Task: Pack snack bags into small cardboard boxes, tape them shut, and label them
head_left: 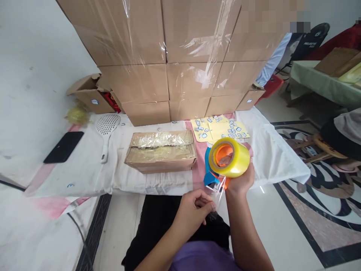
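Observation:
My right hand [243,180] grips an orange and blue tape dispenser [210,178] that carries a thick roll of clear yellowish packing tape [239,160]. From the dispenser a short strip of tape [218,195] hangs down toward my left hand. My left hand [196,207] pinches the loose end of that strip between thumb and fingers, above my lap. On the table, left of the dispenser, lies a closed cardboard box [162,165] with crinkled clear tape along its top seam. Neither hand touches the box.
Behind the box rises a wall of taped cardboard boxes [146,82]. A yellow sheet with small stickers [217,130] lies at its foot. To the left are a white slotted skimmer [107,126], a black phone-like slab [64,146] and an open carton [90,94]. Someone sits at the right [348,131].

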